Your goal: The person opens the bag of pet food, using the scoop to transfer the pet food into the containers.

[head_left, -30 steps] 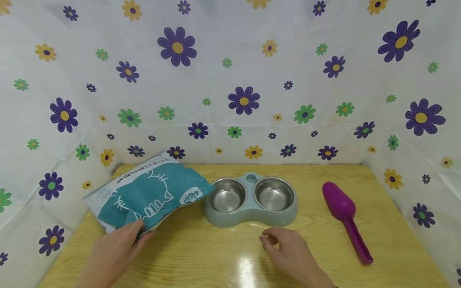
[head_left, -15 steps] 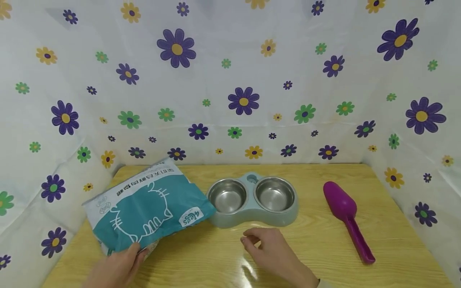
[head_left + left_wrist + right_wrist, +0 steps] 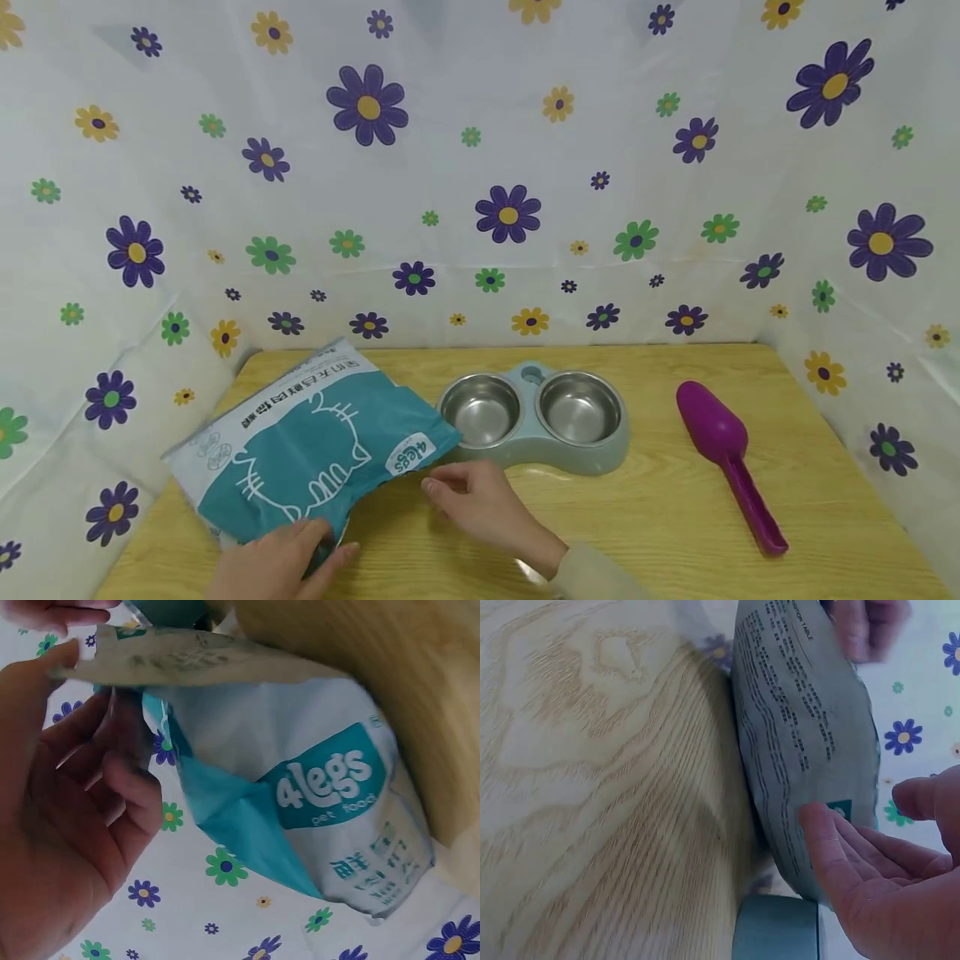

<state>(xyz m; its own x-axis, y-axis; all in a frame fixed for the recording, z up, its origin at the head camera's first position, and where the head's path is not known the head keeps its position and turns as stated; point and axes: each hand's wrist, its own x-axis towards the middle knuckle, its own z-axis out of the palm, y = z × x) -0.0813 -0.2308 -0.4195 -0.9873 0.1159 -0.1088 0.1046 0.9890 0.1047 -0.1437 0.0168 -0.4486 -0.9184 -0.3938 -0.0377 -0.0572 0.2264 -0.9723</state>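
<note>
A teal and white pet food bag (image 3: 352, 433) with a white cat outline lies tilted at the left of the table. My left hand (image 3: 277, 560) grips its near edge between thumb and fingers. In the left wrist view, the bag's side (image 3: 322, 780) reads "4legs pet food". My right hand (image 3: 483, 507) is beside the bag's right corner, in front of the double bowl. Its fingers (image 3: 826, 840) reach toward the printed back of the bag, with the thumb held apart, and nothing is gripped there.
A grey-blue double pet bowl (image 3: 558, 457) with two steel dishes stands at mid-table, the bag's corner overlapping its left side. A purple scoop (image 3: 716, 429) lies at the right on the wooden table (image 3: 637, 533). Flower-patterned cloth (image 3: 450, 167) encloses the back and sides.
My right hand has moved left from in front of the bowls to the bag's corner. The left hand has shifted right and nearer along the bag's edge, and the bag has tilted.
</note>
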